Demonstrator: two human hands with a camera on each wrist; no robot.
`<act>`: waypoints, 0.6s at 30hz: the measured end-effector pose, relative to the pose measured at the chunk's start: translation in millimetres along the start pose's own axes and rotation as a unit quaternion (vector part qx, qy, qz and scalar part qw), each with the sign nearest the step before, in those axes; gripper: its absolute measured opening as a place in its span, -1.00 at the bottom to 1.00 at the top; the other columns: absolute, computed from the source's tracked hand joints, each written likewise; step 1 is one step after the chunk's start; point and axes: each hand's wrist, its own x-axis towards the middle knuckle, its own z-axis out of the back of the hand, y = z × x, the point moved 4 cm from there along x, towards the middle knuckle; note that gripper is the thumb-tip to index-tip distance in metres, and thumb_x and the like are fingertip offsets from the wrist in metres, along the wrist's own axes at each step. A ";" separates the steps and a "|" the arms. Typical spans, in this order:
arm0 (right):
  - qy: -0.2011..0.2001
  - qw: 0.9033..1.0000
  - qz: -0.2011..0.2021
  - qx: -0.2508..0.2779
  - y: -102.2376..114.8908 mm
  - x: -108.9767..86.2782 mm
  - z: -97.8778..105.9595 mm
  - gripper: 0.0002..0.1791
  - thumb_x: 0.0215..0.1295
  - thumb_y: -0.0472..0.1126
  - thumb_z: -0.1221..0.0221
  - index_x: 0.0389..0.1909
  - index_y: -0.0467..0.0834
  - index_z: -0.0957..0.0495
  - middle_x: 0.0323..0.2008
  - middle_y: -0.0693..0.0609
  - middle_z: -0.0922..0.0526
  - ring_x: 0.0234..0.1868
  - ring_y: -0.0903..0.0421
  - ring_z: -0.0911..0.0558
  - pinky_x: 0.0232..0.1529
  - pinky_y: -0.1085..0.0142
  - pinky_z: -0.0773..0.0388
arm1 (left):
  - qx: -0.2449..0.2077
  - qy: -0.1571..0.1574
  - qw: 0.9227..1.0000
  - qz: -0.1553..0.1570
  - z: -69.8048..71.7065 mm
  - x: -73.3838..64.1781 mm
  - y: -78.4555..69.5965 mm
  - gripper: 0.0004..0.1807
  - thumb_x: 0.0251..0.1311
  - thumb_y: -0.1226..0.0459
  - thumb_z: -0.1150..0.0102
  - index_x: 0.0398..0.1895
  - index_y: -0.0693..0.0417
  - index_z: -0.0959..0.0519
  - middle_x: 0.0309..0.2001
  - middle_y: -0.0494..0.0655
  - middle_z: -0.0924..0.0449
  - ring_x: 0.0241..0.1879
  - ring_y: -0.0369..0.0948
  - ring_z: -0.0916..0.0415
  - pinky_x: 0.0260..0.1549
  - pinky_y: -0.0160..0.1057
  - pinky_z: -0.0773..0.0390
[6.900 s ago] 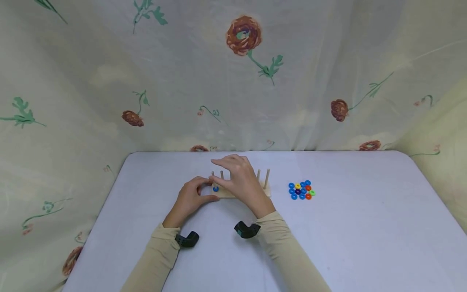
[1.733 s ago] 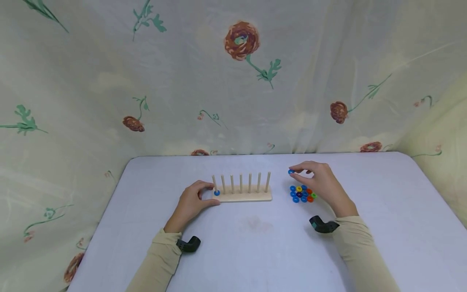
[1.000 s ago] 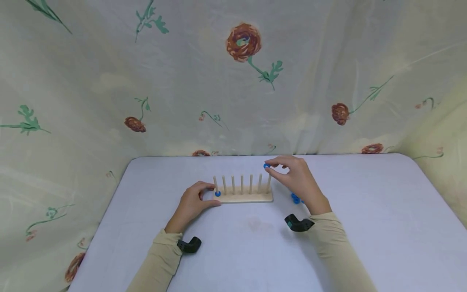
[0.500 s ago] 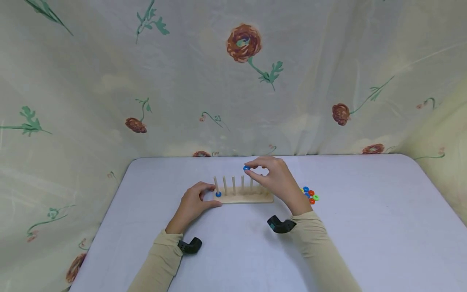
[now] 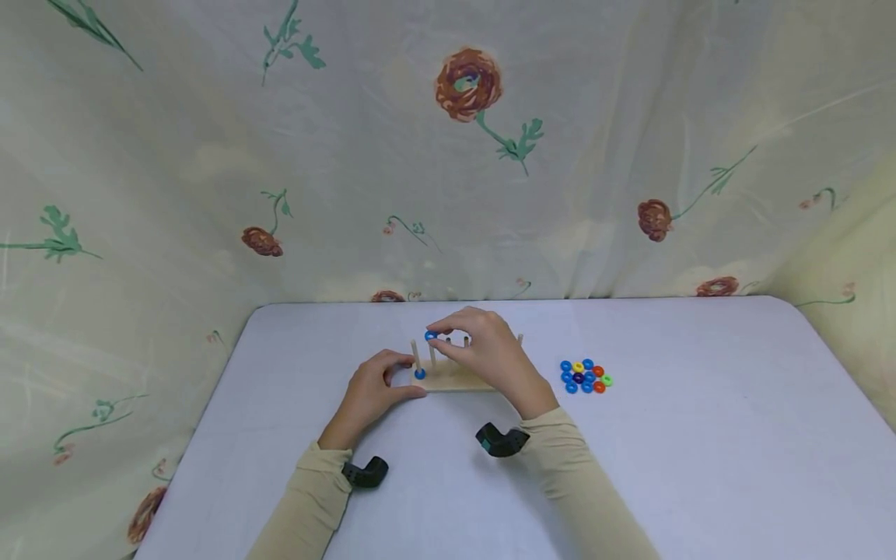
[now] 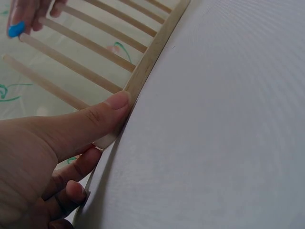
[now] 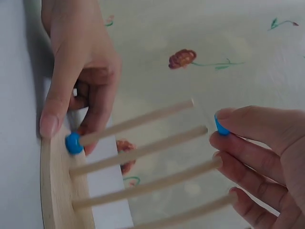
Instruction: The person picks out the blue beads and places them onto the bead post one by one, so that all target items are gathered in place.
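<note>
A pale wooden pegboard (image 5: 455, 383) with a row of upright pegs lies on the table. Its left end is gripped by my left hand (image 5: 371, 386), thumb on the near edge and fingers behind, as the left wrist view shows. At the foot of the leftmost peg sits one blue ring (image 7: 74, 142). Between thumb and forefinger my right hand (image 5: 490, 354) pinches another blue ring (image 5: 431, 336), close to the top of the second peg (image 7: 143, 149) from the left. In the right wrist view that ring is just off the peg's tip. My right hand hides several pegs in the head view.
Right of the pegboard lies a cluster of loose rings (image 5: 589, 377) in blue, yellow, purple, orange and green. A white cloth covers the table (image 5: 700, 435). Behind stands a flowered curtain (image 5: 560, 194). A black camera (image 5: 502, 441) is worn on each wrist.
My right hand has carried a blue ring from beside the loose rings leftward across the pegboard to the second peg, lowering it slightly. My left hand keeps its grip on the board's end.
</note>
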 end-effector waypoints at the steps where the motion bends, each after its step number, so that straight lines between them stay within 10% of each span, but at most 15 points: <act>1: -0.001 1.000 0.003 -0.001 1.8 1.1 -1.9 -0.77 0.32 -0.13 -0.41 -0.04 -0.07 -0.80 -0.16 0.05 -0.82 -0.06 0.10 -0.74 -0.08 0.15 -0.67 | 0.000 0.000 1.000 0.001 0.0 0.1 0.2 -0.42 -0.04 0.06 -0.64 0.10 0.00 -0.72 -0.24 -0.14 -0.56 -0.41 -0.24 -0.30 -0.42 -0.32 -0.27; 18: -0.027 0.998 0.032 -0.037 15.2 5.8 -24.4 -0.78 0.34 -0.12 -0.39 -0.05 -0.06 -0.80 -0.16 0.07 -0.83 -0.05 0.11 -0.75 0.07 0.18 -0.65 | -0.005 0.001 1.000 0.002 0.5 -0.1 1.2 -0.41 -0.04 0.03 -0.64 0.10 -0.05 -0.72 -0.26 -0.15 -0.55 -0.38 -0.23 -0.30 -0.38 -0.32 -0.26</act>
